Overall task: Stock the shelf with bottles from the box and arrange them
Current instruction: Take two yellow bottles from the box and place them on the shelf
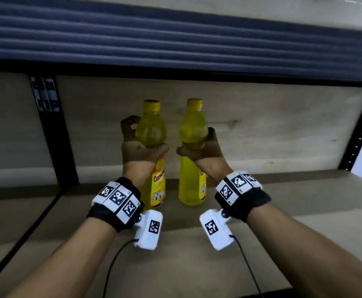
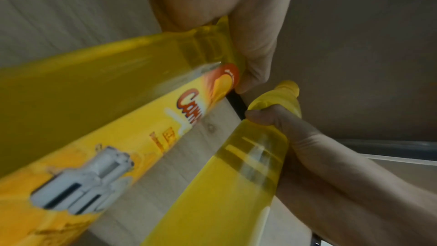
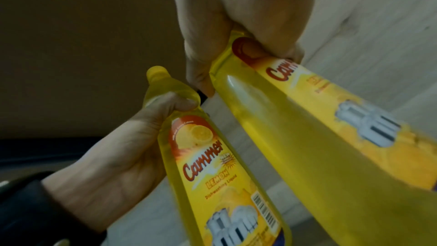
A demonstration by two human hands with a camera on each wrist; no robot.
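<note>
Two yellow dish-liquid bottles with yellow caps stand upright side by side, low over the wooden shelf board (image 1: pixel 197 265). My left hand (image 1: pixel 137 153) grips the left bottle (image 1: pixel 152 127) round its narrow waist. At the same height my right hand (image 1: pixel 206 153) grips the right bottle (image 1: pixel 192 179). The left wrist view shows the left hand (image 2: pixel 236 25) curled round the labelled left bottle (image 2: pixel 94 100). In the right wrist view the right hand (image 3: pixel 248 16) wraps the right bottle (image 3: pixel 307 137), with the left bottle (image 3: pixel 212 175) beside it. I cannot tell whether the bottle bases touch the board. The box is out of view.
A pale wooden back panel (image 1: pixel 283 125) closes the shelf bay behind the bottles. A dark upper shelf edge (image 1: pixel 175 39) runs overhead. Black metal uprights stand at the left (image 1: pixel 53 136) and right (image 1: pixel 358 136). Bare board lies on both sides of the bottles.
</note>
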